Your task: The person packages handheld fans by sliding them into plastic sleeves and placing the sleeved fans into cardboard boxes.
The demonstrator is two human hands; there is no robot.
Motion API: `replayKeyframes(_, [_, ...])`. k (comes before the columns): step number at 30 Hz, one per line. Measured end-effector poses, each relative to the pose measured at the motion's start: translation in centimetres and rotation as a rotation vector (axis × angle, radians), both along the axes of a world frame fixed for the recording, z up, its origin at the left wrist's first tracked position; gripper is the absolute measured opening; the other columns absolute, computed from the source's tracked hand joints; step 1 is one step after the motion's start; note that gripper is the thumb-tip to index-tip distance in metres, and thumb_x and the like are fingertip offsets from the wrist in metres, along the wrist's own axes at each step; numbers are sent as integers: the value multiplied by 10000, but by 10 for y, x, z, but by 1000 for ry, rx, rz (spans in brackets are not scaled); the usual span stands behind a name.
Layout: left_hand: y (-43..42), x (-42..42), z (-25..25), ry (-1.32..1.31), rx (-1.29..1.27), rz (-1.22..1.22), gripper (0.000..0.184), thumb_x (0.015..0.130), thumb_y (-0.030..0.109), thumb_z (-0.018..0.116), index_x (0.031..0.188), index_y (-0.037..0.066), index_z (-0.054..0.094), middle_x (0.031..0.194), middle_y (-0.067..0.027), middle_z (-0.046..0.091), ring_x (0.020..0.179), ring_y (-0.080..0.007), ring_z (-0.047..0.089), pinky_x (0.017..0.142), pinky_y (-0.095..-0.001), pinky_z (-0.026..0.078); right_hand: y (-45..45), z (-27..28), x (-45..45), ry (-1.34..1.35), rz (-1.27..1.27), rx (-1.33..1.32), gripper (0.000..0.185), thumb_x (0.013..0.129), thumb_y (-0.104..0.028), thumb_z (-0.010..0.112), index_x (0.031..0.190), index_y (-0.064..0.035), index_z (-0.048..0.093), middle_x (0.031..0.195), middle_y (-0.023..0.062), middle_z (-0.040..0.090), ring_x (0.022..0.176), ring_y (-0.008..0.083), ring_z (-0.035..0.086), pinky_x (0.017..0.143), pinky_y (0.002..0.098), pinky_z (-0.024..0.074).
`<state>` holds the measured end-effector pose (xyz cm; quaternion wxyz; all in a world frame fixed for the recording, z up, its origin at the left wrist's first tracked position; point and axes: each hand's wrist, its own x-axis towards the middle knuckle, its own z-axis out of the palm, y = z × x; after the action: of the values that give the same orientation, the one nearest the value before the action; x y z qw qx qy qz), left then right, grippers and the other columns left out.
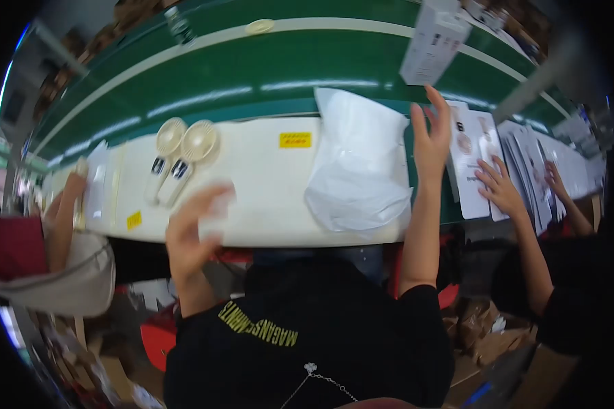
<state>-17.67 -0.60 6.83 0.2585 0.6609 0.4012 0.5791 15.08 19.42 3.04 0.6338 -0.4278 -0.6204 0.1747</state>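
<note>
My right hand (431,140) is raised over the green strip to the right of a white plastic bag (361,157). Its fingers are spread and hold nothing. Just beyond the fingertips, a white printed box (435,44) stands on the green surface; whether they touch is unclear. My left hand (194,228), partly smeared by motion, is above the front of the white work surface (259,187), thumb and fingers apart around nothing visible. Nearest to it lie two cream handheld fans (199,142) (171,138), side by side, with dark labels on their handles.
At right, a co-worker's hand (501,189) rests on flat white printed cartons (465,160), with another person's hand (556,180) farther along. A person's arm (63,215) is at left. A clear bottle (179,26) and a cream oval piece (260,26) lie toward the back.
</note>
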Motion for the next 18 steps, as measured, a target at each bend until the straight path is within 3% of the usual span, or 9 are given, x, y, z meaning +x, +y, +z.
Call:
replayKeyframes(1, [6,-15,-8,444,-148,391,304,804,61,633,1102,9,610,1226,-192,569,1179,-304,511,1020,-403,354,-24,-6,1,10,10,-2,346,871,-76,607,1205,-11,547,1219,123,549,1122,219,518,951,337,412])
replayKeyframes(2, [13,-39,-40,607,-61,644,374,786,129,683,1144,54,602,1240,-141,555,1207,-315,472,1011,-390,354,-46,-16,4,54,27,2,314,882,-44,579,1191,5,548,1202,120,557,1105,208,528,951,326,414])
replayKeyframes(5, [16,-89,-88,657,-132,872,424,833,145,653,1224,27,538,1278,-155,527,1212,-320,469,1010,-381,362,-99,-45,10,173,22,-52,226,917,4,503,1133,47,552,1126,112,574,1035,182,552,923,300,425])
replayKeyframes(8, [18,-80,-92,1027,-385,1117,449,878,200,607,1269,15,485,1230,-174,544,1170,-344,489,984,-393,380,-139,-65,13,214,-66,-114,199,947,-48,487,1106,35,573,1043,103,617,937,153,567,882,284,438])
replayKeyframes(13, [36,-76,-101,765,-328,841,463,903,229,587,1289,14,451,1190,-155,537,1140,-302,482,971,-375,374,-193,-68,-7,230,-76,-96,167,921,-25,503,1051,52,574,997,121,583,904,188,561,855,281,440])
replayKeyframes(15, [27,-10,-83,-10,-388,459,451,925,235,570,1272,-19,437,1176,-132,516,1130,-232,469,958,-335,376,-204,-62,-29,114,95,-23,282,939,-97,484,1192,26,471,1062,150,556,895,200,572,847,314,458])
replayKeyframes(16, [23,21,-85,-38,-306,316,421,940,232,552,1255,-25,440,1146,-100,503,1095,-175,457,930,-303,386,-205,-43,-55,175,130,-45,344,941,-121,482,1245,9,389,1110,168,523,886,217,580,827,329,471])
replayKeyframes(17, [14,56,-86,3,-254,185,423,926,217,565,1239,-41,446,1155,-131,502,1078,-211,500,921,-302,403,-204,-26,-73,235,170,-67,420,942,-144,481,1299,-8,306,1158,187,491,877,234,587,806,343,483])
replayKeyframes(18, [14,81,-64,373,37,30,368,891,190,601,1189,-10,517,1112,-138,542,1067,-271,527,925,-323,413,-203,-28,-72,234,152,-67,420,942,-144,481,1299,-8,306,1158,187,491,877,234,587,806,343,483])
